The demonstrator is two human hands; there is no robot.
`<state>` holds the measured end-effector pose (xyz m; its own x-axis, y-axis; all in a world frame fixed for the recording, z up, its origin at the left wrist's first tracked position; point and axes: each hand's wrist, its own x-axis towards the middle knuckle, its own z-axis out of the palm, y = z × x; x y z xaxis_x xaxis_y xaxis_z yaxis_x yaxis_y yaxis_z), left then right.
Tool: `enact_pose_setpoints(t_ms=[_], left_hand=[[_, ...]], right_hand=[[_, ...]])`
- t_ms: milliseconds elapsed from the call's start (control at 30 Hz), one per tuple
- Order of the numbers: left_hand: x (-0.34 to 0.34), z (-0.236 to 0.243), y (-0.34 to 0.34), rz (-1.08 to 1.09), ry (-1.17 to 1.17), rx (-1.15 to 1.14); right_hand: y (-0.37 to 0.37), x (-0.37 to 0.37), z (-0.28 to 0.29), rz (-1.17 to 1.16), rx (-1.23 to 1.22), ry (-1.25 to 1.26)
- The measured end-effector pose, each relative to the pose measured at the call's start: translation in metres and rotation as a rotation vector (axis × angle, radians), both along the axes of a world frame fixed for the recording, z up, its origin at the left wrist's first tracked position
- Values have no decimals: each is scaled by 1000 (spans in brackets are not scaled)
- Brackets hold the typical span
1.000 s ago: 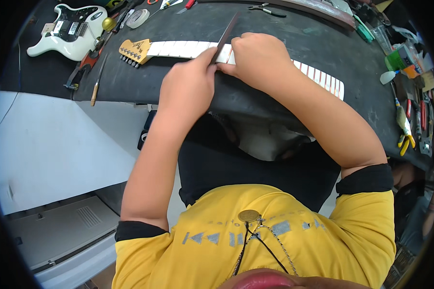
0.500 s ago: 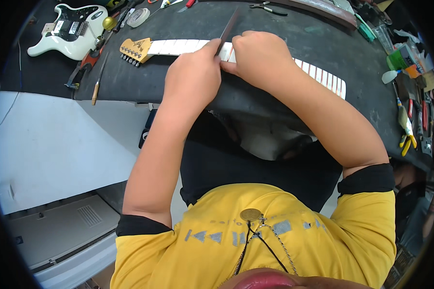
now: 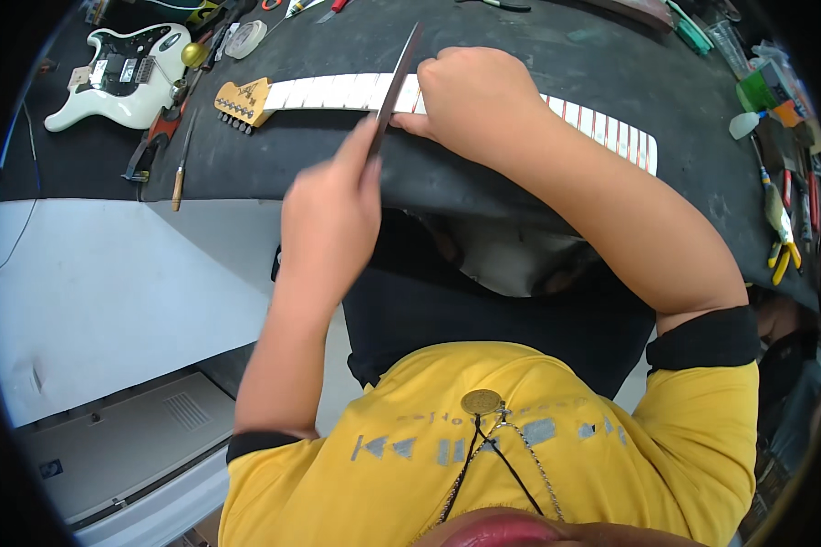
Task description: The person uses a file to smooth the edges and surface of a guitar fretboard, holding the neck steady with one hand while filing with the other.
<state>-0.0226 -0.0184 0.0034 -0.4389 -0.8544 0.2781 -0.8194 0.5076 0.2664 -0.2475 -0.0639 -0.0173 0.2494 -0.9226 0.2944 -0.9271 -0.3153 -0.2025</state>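
Note:
A guitar neck (image 3: 324, 92) lies across the dark bench, its fingerboard covered in white strips between the frets. Its wooden headstock with tuning pegs (image 3: 243, 105) points left. My left hand (image 3: 331, 210) is closed on the near end of a long, flat metal file (image 3: 398, 84), which slants across the neck; the grip itself is hidden by the fingers. Just right of the file, my right hand (image 3: 480, 98) is wrapped round the neck, thumb on the near side and knuckles up. Most of its fingers are out of sight.
A white guitar body (image 3: 155, 96) rests at the far left. Beside it lie a red-and-black clamp (image 3: 161, 137) and a slim wooden-handled tool (image 3: 181, 173). Yellow-handled pliers (image 3: 781, 246) and several other tools crowd the right side. The bench's near edge runs below the neck.
My left hand has drawn the file back toward me and a little left, off its place beside my right hand. My right hand keeps its hold on the neck.

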Motion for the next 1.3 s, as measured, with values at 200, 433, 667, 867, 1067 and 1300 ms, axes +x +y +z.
enact_pose_setpoints(t_ms=[200, 433, 667, 867, 1067, 1300], left_hand=[[-14, -1, -9, 8, 60, 64], [89, -26, 131, 45, 106, 93], [70, -15, 105, 67, 120, 124], [32, -5, 49, 15, 59, 67], [-30, 11, -23, 72, 24, 108], [67, -13, 100, 6, 51, 64]], right_hand=[[-2, -8, -4, -45, 36, 1], [-1, 4, 0, -31, 79, 34], [-2, 1, -9, -53, -49, 4], [-4, 3, -4, -49, 44, 1], [-2, -2, -3, -37, 9, 11], [-2, 2, -5, -54, 21, -8]])
